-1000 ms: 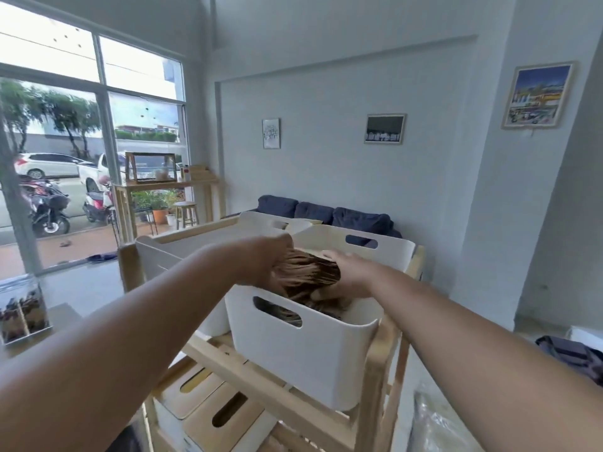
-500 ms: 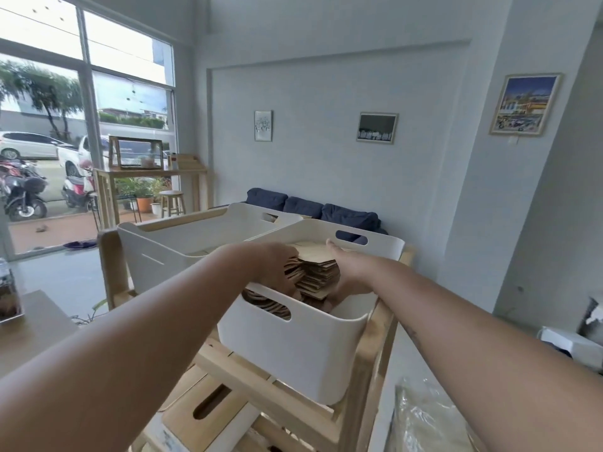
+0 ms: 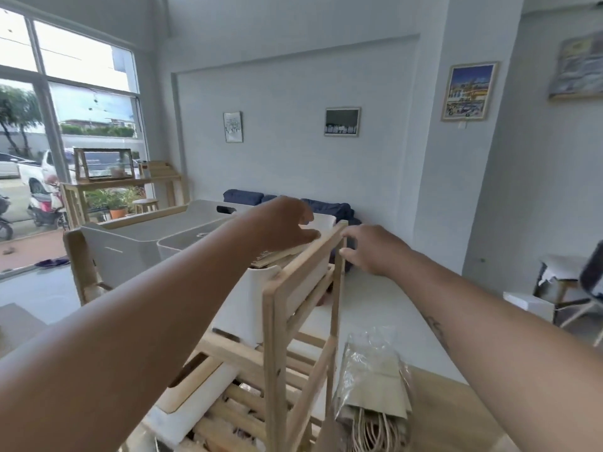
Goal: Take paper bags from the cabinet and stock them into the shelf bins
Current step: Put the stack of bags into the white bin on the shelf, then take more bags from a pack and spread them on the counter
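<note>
Hovering over the stacked paper bags (image 3: 275, 257) in the right-hand white bin (image 3: 241, 301) on the wooden shelf (image 3: 270, 337), the left hand (image 3: 285, 223) has a loose, empty grip. The right hand (image 3: 375, 249), just right of the shelf's far post, also has a slack grip and holds nothing. A plastic-wrapped bundle of bags (image 3: 375, 383) lies near right.

A small shopfront lounge: sofa (image 3: 243, 197), framed pictures (image 3: 342, 121), street window (image 3: 88, 102).

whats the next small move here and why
Probably bring the right hand down to the wrapped pack of bags beside the shelf: a stack of bags already lies in the white bin, and both hands look empty, the left hand over it.
</note>
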Tool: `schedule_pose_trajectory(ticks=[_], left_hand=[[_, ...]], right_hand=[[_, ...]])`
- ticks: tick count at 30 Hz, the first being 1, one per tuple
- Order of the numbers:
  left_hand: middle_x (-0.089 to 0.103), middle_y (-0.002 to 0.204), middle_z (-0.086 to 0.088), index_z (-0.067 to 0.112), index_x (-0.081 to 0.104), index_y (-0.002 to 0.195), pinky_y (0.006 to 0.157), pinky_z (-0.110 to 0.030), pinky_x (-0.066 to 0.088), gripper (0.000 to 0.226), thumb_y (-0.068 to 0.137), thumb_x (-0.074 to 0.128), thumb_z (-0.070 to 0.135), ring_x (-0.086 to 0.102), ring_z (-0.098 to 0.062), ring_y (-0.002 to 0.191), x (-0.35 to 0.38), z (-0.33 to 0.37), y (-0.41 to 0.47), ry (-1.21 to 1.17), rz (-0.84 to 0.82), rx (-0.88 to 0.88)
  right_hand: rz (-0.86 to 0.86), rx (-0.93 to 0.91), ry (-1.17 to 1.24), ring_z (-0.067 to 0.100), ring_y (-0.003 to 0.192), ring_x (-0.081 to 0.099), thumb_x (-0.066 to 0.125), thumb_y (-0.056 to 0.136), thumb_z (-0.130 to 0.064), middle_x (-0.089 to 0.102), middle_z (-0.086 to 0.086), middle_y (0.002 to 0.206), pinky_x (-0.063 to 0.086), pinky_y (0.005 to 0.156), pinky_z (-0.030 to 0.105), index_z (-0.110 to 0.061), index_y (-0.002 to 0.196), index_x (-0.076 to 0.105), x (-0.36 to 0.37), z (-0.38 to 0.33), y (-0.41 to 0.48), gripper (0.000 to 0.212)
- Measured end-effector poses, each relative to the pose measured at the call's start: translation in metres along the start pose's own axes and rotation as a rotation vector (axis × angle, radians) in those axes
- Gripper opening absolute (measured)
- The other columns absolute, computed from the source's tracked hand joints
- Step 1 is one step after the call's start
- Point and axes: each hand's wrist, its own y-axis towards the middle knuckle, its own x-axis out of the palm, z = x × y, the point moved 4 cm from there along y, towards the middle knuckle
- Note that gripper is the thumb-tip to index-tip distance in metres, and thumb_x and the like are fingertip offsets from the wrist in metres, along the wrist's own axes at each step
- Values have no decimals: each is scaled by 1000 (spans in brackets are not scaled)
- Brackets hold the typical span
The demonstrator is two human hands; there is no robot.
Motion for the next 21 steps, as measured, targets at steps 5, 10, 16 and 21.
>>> schedule_pose_trajectory(ticks=[5,10,16,21], left_hand=[[63,123,1,17,64,123,97,-37,48,37,95,59,39,59,-20,109,37,96,-18,-76,-59,107],[68,102,-10,10,65,105,83,-42,53,29,92,63,36,64,-31,92,113,176,-36,-118,-135,125],[63,116,7,23,62,126,96,-34,49,40,90,67,40,61,-17,107,217,261,-67,-236,-316,216],[51,144,3,26,49,141,108,-39,41,55,90,67,38,50,-19,129,300,304,-89,-156,-478,340]], right_hand=[[-23,101,42,28,126,51,52,96,-38,48,5,146,45,102,41,-23,142,47,-3,85,-72,48],[-38,220,138,27,116,55,49,93,-37,56,5,135,47,97,40,-24,132,56,7,178,-167,42],[-48,405,173,24,124,48,53,92,-33,53,0,138,45,100,41,-25,131,57,55,287,-281,39],[-116,511,101,28,131,37,62,86,-50,44,1,145,41,103,41,-34,141,45,95,328,-357,60]])
